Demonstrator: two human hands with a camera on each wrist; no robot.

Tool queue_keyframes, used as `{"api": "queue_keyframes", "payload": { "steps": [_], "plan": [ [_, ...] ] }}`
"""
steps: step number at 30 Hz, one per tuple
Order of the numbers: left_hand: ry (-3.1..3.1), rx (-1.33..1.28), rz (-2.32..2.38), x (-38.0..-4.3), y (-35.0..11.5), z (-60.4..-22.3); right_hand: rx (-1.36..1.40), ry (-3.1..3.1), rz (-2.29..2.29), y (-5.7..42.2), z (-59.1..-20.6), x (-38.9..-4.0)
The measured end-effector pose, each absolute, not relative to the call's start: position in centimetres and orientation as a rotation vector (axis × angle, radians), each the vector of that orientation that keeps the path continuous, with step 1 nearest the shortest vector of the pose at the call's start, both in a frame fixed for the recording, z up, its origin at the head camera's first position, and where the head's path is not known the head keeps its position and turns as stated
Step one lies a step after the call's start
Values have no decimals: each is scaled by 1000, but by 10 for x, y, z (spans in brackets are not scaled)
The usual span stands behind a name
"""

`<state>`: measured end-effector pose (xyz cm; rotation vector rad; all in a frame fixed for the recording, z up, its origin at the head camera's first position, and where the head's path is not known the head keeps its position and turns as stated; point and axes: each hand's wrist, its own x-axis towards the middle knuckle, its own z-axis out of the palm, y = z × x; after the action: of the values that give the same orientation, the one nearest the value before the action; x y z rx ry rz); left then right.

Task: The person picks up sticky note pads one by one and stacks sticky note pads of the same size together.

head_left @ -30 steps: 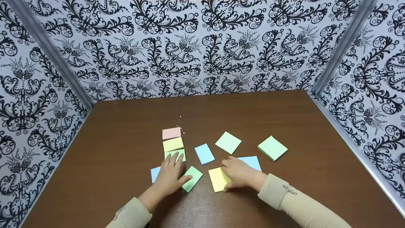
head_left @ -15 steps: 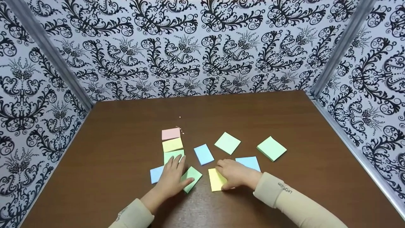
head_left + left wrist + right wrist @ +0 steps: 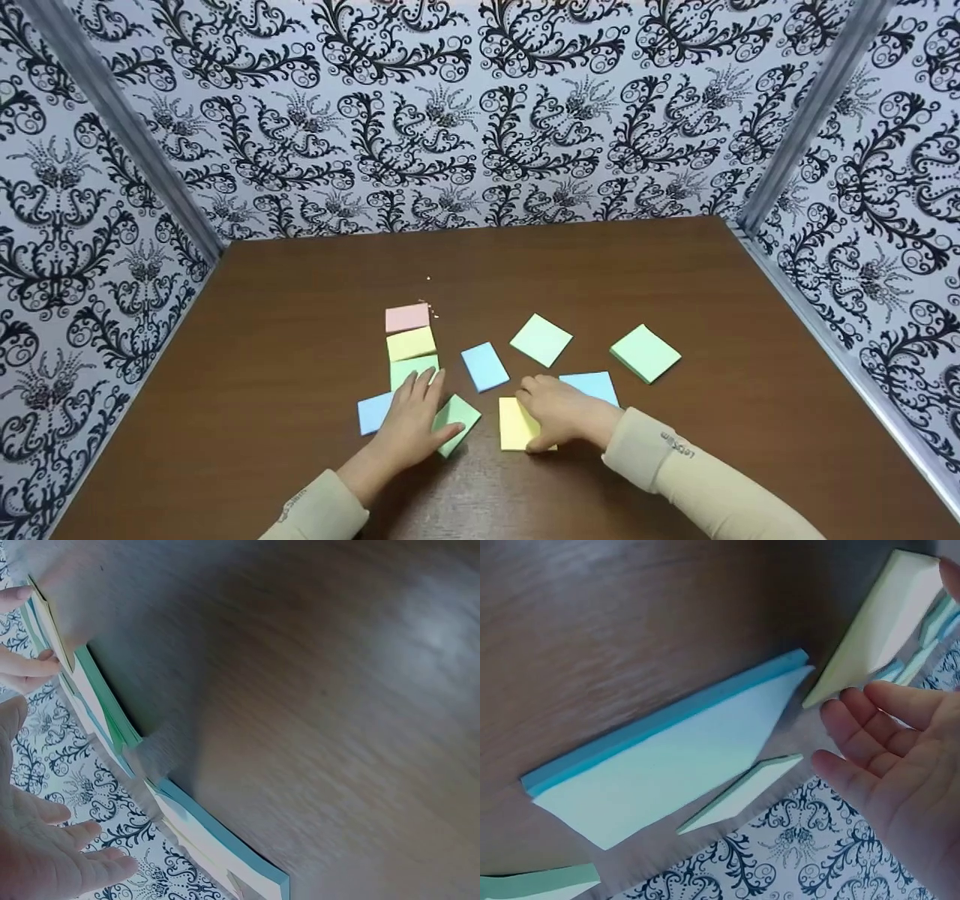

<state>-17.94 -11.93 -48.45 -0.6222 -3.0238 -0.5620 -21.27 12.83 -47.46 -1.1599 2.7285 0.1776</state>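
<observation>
My right hand (image 3: 566, 409) holds a yellow sticky note pad (image 3: 516, 427), thumb at its near edge and fingers at the far side; the palm covers its right part. In the right wrist view this pad (image 3: 877, 626) lies between thumb and fingertips. My left hand (image 3: 411, 424) is spread low over the left pads, fingers extended. Its fingertips overlap a light green pad (image 3: 409, 369), and its thumb lies over a darker green pad (image 3: 459, 420). A blue pad (image 3: 373, 412) is partly hidden behind this hand.
Above the left hand, a pink pad (image 3: 407, 318) and a yellow pad (image 3: 411, 343) continue a column. A small blue pad (image 3: 485, 367) lies mid-table. Pale green (image 3: 541, 340), green (image 3: 646, 352) and larger blue (image 3: 592, 387) pads lie rightward. Patterned walls (image 3: 480, 112) enclose the brown table (image 3: 300, 300).
The yellow pad under my right hand has turned from tilted to nearly square; that hand has shifted slightly left. My left hand has moved slightly to the right, uncovering more of the blue pad.
</observation>
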Motion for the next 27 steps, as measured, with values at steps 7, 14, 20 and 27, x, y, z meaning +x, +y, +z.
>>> {"api": "queue_keyframes", "payload": {
  "steps": [7,14,20,27],
  "plan": [
    [-3017,-645,-551,-178,-119,-485,-1158,2697,195,127,-473,-214],
    [-3018,-645,-545,-177,-119,-485,-1185,2696,211,124,-472,-216],
    [-3025,-627,-547,-177,-120,-486,-1155,2674,199,122,-470,-216],
    [-3022,-626,-553,-177,-120,-487,-1252,2668,113,123,-471,-216]
  ]
}}
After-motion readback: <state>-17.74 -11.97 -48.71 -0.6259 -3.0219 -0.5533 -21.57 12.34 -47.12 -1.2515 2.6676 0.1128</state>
